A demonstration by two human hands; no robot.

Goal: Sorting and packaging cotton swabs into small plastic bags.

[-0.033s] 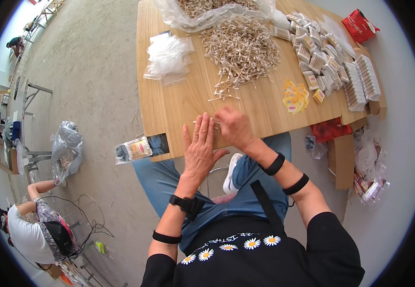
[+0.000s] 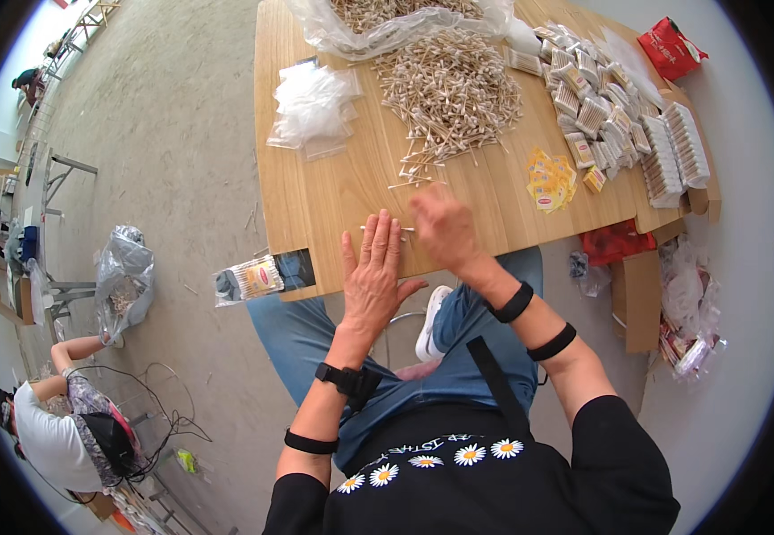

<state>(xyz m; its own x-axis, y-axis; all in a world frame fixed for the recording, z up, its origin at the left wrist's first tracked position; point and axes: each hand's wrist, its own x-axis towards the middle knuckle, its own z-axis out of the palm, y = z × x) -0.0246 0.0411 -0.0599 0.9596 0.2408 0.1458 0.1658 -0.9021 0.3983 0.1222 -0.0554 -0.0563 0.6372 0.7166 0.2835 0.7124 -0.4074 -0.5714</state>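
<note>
My left hand [image 2: 373,267] lies flat on the wooden table [image 2: 333,196] near its front edge, fingers a little apart. At its fingertips lie a few cotton swabs [image 2: 387,229]. My right hand [image 2: 445,227] is blurred, fingers curled, just right of those swabs; whether it holds any is unclear. A large loose pile of cotton swabs [image 2: 449,89] spreads beyond both hands. A stack of empty clear bags [image 2: 315,102] sits to the pile's left.
Filled swab packets [image 2: 601,107] cover the table's right side, with yellow labels [image 2: 550,178] nearby. One packed packet [image 2: 257,278] lies at the front left corner. A cardboard box [image 2: 641,299] stands right of my legs. A person [image 2: 57,428] sits on the floor at lower left.
</note>
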